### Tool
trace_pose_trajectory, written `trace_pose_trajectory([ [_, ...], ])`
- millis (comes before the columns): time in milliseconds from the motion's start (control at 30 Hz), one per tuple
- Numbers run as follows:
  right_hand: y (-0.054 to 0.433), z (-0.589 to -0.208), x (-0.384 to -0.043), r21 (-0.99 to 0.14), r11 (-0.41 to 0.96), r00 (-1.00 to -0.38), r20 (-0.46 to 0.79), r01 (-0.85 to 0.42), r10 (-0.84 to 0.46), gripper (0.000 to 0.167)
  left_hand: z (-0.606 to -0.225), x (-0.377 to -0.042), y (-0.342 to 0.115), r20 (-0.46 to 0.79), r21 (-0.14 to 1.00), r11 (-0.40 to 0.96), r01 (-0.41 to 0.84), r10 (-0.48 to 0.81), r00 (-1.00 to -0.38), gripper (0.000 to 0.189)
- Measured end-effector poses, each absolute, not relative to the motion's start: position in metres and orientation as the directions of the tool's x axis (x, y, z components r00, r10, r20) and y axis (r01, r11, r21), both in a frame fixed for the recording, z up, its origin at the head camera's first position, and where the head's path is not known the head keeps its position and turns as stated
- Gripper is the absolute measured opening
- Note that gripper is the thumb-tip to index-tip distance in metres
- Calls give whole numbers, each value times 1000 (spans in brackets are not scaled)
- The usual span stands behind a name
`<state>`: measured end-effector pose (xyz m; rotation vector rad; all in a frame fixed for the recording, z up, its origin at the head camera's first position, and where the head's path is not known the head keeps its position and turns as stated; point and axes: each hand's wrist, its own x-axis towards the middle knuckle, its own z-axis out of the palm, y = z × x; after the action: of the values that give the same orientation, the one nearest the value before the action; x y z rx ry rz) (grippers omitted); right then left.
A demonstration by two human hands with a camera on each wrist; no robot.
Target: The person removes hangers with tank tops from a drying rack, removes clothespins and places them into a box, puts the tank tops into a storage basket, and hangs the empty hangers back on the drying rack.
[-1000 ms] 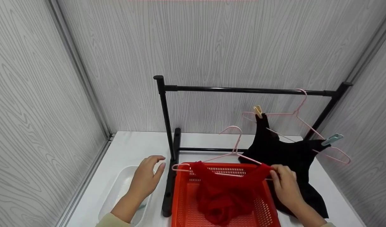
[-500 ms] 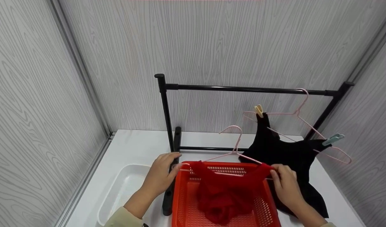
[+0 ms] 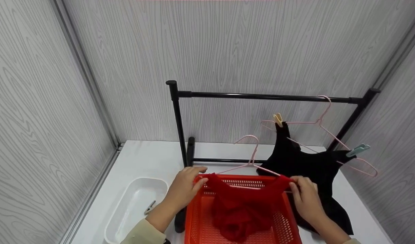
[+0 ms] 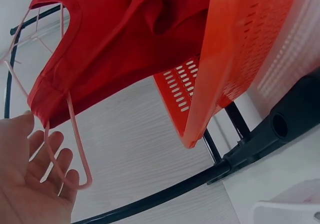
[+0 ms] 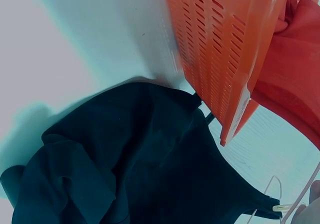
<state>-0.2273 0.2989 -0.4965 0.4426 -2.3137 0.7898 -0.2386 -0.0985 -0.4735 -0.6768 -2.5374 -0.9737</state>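
Note:
A red tank top hangs by its straps from a pink hanger, its lower part bunched in the red plastic basket. My right hand pinches the strap at the hanger's right end. At the other end, my left hand reaches around the hanger's loop. Its fingers are loosely bent behind the wire, and its thumb tip is by the strap; thumb and fingers stay apart. In the right wrist view only the fingertips of the right hand show at the edge.
A black garment rack stands behind the basket. On its right hangs a black top, clipped to a pink hanger by a yellow clothespin and a teal clothespin. A white tray with a clothespin lies left.
My left hand has moved right, from above the tray to the hanger's left end and the strap there. The right hand keeps its pinch on the tank top.

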Motion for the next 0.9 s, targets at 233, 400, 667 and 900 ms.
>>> trace_pose_trajectory([
  [233,298,-497,-226,-424,771,-743,662,-476,-95,9,-479,-239,-92,446,565,632,531,308,-841,33],
  [400,299,-497,-226,-423,771,-743,662,-476,-95,10,-485,-238,-90,460,576,627,525,282,-842,23],
  [667,301,-498,-226,-410,764,-730,674,-499,-115,8,-489,-237,-87,487,588,631,507,225,-844,8],
  [900,303,-499,-225,-410,762,-725,680,-500,-110,9,-489,-237,-89,520,596,619,512,189,-833,6],
])
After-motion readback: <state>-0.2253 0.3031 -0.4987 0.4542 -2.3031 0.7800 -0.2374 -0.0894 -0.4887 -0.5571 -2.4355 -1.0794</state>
